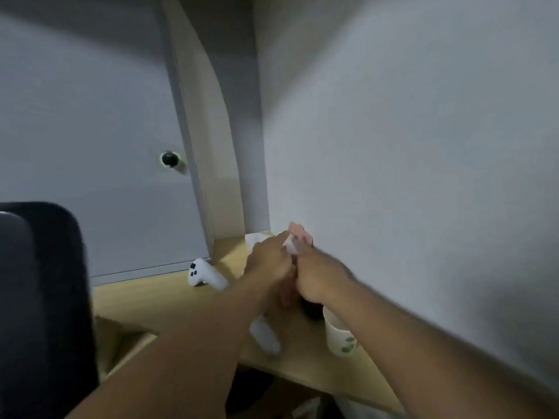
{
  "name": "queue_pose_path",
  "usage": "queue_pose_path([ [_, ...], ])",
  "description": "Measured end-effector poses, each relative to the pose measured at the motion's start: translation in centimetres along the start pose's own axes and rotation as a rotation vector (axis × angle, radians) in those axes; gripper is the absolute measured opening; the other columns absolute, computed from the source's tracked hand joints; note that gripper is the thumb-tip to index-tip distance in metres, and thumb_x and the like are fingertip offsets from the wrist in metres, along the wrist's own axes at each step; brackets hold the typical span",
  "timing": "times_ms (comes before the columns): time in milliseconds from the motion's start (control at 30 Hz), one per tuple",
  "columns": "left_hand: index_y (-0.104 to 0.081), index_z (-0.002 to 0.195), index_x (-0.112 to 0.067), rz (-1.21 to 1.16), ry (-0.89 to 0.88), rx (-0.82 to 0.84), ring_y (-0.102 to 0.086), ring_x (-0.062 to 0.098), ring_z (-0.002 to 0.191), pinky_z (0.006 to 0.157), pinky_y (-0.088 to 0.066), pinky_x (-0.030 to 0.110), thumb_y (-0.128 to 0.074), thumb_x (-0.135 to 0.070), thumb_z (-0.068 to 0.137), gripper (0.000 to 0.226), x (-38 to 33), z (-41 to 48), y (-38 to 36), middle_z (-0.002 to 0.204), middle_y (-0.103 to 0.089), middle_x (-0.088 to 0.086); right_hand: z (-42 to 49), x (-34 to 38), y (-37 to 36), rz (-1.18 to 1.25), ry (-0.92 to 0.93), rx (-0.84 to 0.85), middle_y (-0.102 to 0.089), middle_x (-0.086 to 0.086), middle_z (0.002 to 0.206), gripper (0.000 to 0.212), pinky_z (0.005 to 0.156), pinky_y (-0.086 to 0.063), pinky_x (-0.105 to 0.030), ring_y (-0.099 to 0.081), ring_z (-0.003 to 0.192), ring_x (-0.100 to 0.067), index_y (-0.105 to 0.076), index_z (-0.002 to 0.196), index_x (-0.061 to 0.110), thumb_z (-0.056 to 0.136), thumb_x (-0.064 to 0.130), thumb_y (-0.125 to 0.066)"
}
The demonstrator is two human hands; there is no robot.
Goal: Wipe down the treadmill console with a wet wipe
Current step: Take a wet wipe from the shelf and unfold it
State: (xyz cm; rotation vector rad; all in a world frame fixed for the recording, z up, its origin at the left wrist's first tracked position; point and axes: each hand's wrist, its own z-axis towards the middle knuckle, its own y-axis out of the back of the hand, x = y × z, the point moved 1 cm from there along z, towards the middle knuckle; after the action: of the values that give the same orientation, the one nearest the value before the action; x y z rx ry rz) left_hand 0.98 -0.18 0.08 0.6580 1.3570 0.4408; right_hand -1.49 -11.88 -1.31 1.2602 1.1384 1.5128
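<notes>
Pale wood-grain desk (169, 300) runs along a smooth grey wall, with a rounded black chair back (45, 297) nearest at the left. Below the fingers stands a paper cup (340, 338) printed with green leaves, and a smooth white controller (266, 338) lies blurred beside it. Both hands meet over the desk: the left hand (267, 263) pinches a white wipe (291, 247), its fingers clenched on it, while the right hand (317, 275) grips the pink pack (299, 232). Left of the fingers, farther back, rests another glossy white controller (204, 275).
</notes>
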Motion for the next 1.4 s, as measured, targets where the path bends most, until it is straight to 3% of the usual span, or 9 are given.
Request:
queue_pose_path([
  [200,-0.067,0.119,-0.019,-0.173,0.149,0.004,-0.063,0.027,0.111,0.097,-0.05,0.045,-0.042,-0.038,0.094,0.04,0.7,4.9,-2.7,0.116,-0.069,0.007,3.8,0.4,-2.0,-0.059,-0.19,0.236,-0.057,-0.004,0.128,0.039,0.098,-0.045,-0.04,-0.058,0.112,-0.026,-0.053,0.131,0.019,0.093,0.029,-0.054],
  [467,-0.066,0.065,-0.011,-0.211,0.084,-0.263,-0.058,0.017,0.078,0.065,-0.04,0.019,-0.048,-0.002,0.084,0.028,-1.1,2.7,-2.5,0.07,-0.067,0.0,0.4,0.9,0.2,-0.189,-0.052,0.007,-0.058,-0.003,0.131,0.032,0.075,-0.046,-0.032,-0.061,0.107,-0.024,-0.057,0.124,0.015,0.093,0.019,-0.049],
  [567,-0.074,0.092,-0.015,-0.355,0.045,-0.373,-0.063,0.011,0.086,0.074,-0.043,0.01,-0.06,-0.005,0.088,0.018,-3.0,0.7,-0.7,0.087,-0.071,-0.004,-2.4,1.8,3.2,-0.15,0.015,-0.062,-0.036,-0.001,0.152,0.048,0.082,-0.049,-0.033,-0.054,0.119,-0.024,-0.042,0.141,0.014,0.094,0.018,-0.048],
  [700,-0.066,0.084,-0.026,-0.487,-0.038,-0.438,-0.066,0.016,0.08,0.073,-0.055,0.027,-0.06,-0.001,0.086,0.025,-6.0,-3.3,2.0,0.088,-0.068,-0.002,-7.6,3.3,6.6,-0.008,0.106,-0.322,-0.036,0.013,0.15,0.064,0.082,-0.044,-0.028,-0.054,0.114,-0.019,-0.022,0.152,0.028,0.093,0.02,-0.047],
  [833,-0.066,0.096,-0.024,-0.655,-0.082,-0.453,-0.067,0.023,0.087,0.08,-0.058,0.038,-0.053,0.012,0.079,0.042,-9.5,-9.5,5.7,0.099,-0.069,0.007,-12.2,5.0,9.8,0.342,0.127,-0.683,-0.059,0.018,0.118,0.027,0.077,-0.039,-0.02,-0.056,0.102,-0.005,-0.061,0.117,0.029,0.09,0.025,-0.058],
  [933,-0.065,0.107,-0.023,-0.748,-0.151,-0.406,-0.064,0.019,0.088,0.075,-0.058,0.034,-0.049,0.017,0.077,0.053,-11.2,-15.5,9.0,0.109,-0.066,0.007,-15.6,6.8,12.7,0.719,0.045,-0.869,-0.064,0.013,0.096,0.014,0.069,-0.047,-0.021,-0.062,0.082,-0.005,-0.059,0.097,0.029,0.086,0.028,-0.068],
  [1100,-0.063,0.115,-0.029,-0.787,-0.318,-0.238,-0.069,0.018,0.096,0.073,-0.06,0.038,-0.055,0.019,0.08,0.059,-9.8,-25.3,14.9,0.119,-0.066,-0.003,-20.9,12.6,15.1,1.109,0.078,-0.561,-0.071,0.007,0.095,0.03,0.073,-0.053,-0.019,-0.068,0.086,-0.007,-0.064,0.11,0.021,0.083,0.025,-0.075],
  [1267,-0.067,0.11,-0.016,-0.918,-0.298,-0.365,-0.067,0.016,0.09,0.072,-0.051,0.025,-0.057,0.013,0.085,0.039,-5.2,-31.4,20.6,0.101,-0.073,0.003,-24.2,20.1,14.3,1.238,0.258,-0.413,-0.072,0.002,0.087,0.018,0.055,-0.053,-0.023,-0.07,0.079,-0.015,-0.069,0.09,0.02,0.084,0.003,-0.07],
  [1400,-0.07,0.103,-0.019,-0.849,-0.276,-0.426,-0.065,0.011,0.088,0.073,-0.05,0.023,-0.045,0.016,0.086,0.046,-1.5,-35.5,24.9,0.098,-0.074,-0.002,-25.1,26.5,12.6,1.531,0.353,-0.08,-0.066,-0.003,0.084,0.008,0.071,-0.054,-0.03,-0.064,0.085,-0.019,-0.066,0.088,0.011,0.081,0.009,-0.07],
])
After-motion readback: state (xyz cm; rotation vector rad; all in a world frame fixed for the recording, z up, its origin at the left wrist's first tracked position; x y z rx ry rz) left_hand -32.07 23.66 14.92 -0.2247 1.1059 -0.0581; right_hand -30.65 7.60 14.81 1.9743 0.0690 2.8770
